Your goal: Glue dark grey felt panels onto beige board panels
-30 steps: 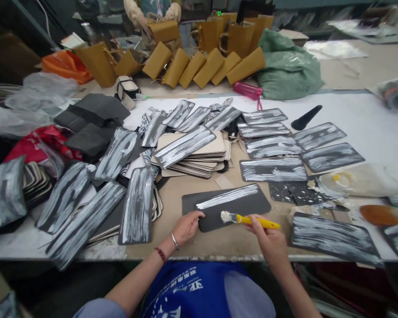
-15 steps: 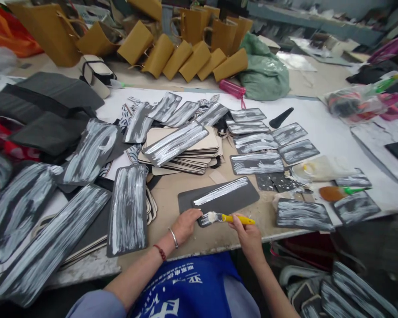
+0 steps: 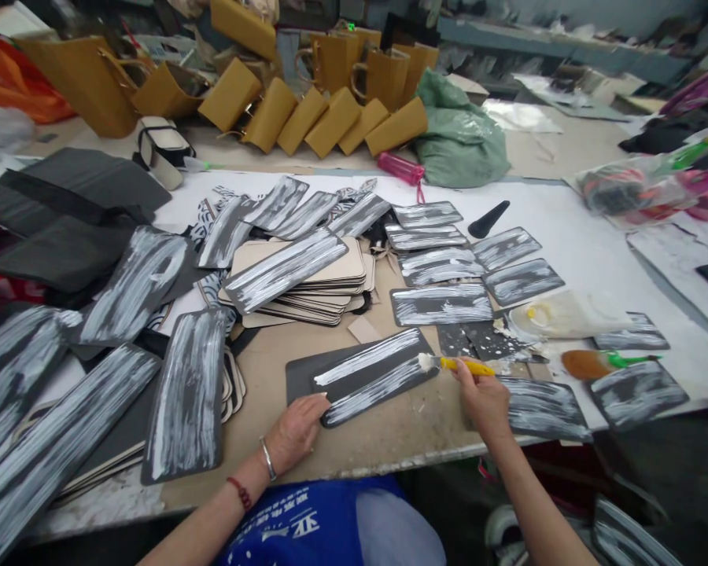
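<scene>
My right hand (image 3: 484, 399) grips a paintbrush (image 3: 451, 364) by its yellow handle. White paste coats the bristles, which touch the right end of a dark rectangular panel (image 3: 366, 378). Two white streaks run lengthwise along that panel. At its lower left corner, the fingertips of my left hand (image 3: 298, 431) pinch or press the edge; the thumb's exact hold is hidden. Another dark panel (image 3: 300, 376) shows underneath, sticking out to the left.
White-streaked panels (image 3: 441, 305) lie around, one across a stack of beige pieces (image 3: 307, 303). At right are a whitish paste-smeared container (image 3: 572, 314) and a green-handled brush with a brown end (image 3: 584, 364). Mustard-coloured bags (image 3: 333, 122) and a green plastic bag (image 3: 463, 137) stand behind.
The brush has swept from the panel's left end to its right end, leaving a second white streak. My left hand stays at the lower left corner. The view has shifted slightly.
</scene>
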Motion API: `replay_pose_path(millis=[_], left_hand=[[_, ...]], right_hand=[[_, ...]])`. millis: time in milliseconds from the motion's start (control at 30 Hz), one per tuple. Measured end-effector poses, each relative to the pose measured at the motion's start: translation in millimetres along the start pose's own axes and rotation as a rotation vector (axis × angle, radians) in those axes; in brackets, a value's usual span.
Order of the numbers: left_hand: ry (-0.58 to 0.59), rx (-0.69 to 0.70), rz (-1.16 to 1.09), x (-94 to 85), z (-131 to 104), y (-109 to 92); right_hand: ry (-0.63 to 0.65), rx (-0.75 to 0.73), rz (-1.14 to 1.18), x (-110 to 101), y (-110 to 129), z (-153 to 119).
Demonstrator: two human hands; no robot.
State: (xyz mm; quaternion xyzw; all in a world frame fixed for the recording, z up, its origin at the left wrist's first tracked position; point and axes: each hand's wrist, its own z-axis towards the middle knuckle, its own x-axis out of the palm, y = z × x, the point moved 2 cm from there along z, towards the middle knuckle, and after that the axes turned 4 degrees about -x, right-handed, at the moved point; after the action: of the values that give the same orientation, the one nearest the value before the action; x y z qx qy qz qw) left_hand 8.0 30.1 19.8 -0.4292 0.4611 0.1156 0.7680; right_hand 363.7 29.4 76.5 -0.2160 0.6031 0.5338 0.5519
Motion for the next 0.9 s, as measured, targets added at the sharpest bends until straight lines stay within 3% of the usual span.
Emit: replay_pose_path(millis=[200, 367, 467, 600, 700, 800, 900], left_hand=[[-0.02, 0.02, 0.091, 1.7, -3.9, -9.0], [-0.035, 0.015, 0.204, 5.4, -7.3, -13.7], [-0.047, 0.023, 0.226, 6.6, -8.7, -13.2], [-0.059, 0.021, 0.205, 7.0, -10.2, -11.8], [-0.071, 0.009, 0.188, 7.1, -10.3, -12.0], [-0.087, 0.0, 0.166, 6.7, -9.3, -13.0], [-0.096, -0.023, 0.102, 5.3, -9.1, -13.6]], right_hand=[[-0.124, -0.31, 0.012, -6.5, 17.2, -13.1], [-0.065, -0.507, 0.106, -3.6, 46.2, -51.8], [-0.057, -0.504, 0.154, -9.4, 54.9, -53.1], [-0.107, -0.46, 0.143, -4.9, 47.9, -22.3], [0.009, -0.434, 0.174, 9.7, 45.9, -8.9], [0.149, -0.403, 0.255, 13.8, 57.7, -20.5], [0.137, -0.31, 0.356, 3.0, 76.7, -42.0]])
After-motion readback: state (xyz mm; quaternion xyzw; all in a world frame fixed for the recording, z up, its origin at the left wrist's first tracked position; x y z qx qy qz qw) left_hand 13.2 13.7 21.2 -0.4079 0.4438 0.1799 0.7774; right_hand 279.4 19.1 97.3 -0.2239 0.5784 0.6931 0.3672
